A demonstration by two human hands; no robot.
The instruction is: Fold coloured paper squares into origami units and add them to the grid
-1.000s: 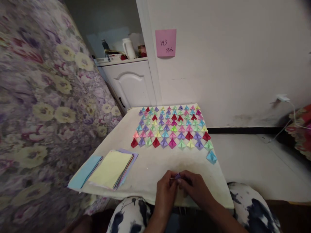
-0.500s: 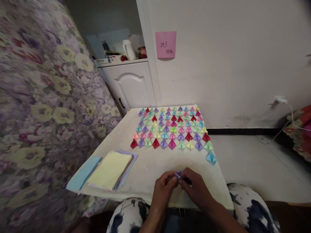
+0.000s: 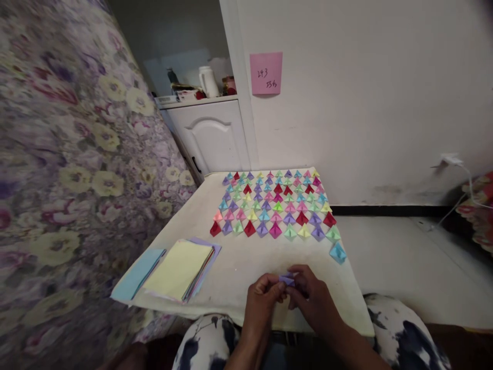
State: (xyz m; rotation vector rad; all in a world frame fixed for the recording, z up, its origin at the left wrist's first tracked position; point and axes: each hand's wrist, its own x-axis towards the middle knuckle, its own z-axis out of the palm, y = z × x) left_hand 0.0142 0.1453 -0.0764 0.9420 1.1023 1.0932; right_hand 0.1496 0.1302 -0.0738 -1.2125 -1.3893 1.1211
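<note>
My left hand [image 3: 263,302] and my right hand [image 3: 314,297] meet over the near edge of a cream board [image 3: 239,267] on my lap. Both pinch a small purple folded paper piece [image 3: 287,279] between their fingertips. Beyond them lie several rows of small folded paper shapes [image 3: 273,205] in red, pink, blue, green, yellow and purple. One light blue folded shape [image 3: 338,252] sits apart near the board's right edge. A stack of coloured paper sheets [image 3: 179,268], yellow on top, lies to the left of my hands.
A flowered purple bedspread [image 3: 69,169] rises on the left. A white cabinet [image 3: 208,136] with a jug and bottles stands at the back. A pink sticky note [image 3: 266,73] hangs on the white wall. A charger and cable [image 3: 449,160] plug in at right.
My hands have kept working the purple piece, which now shows more clearly between the fingertips. The view has shifted slightly to the left.
</note>
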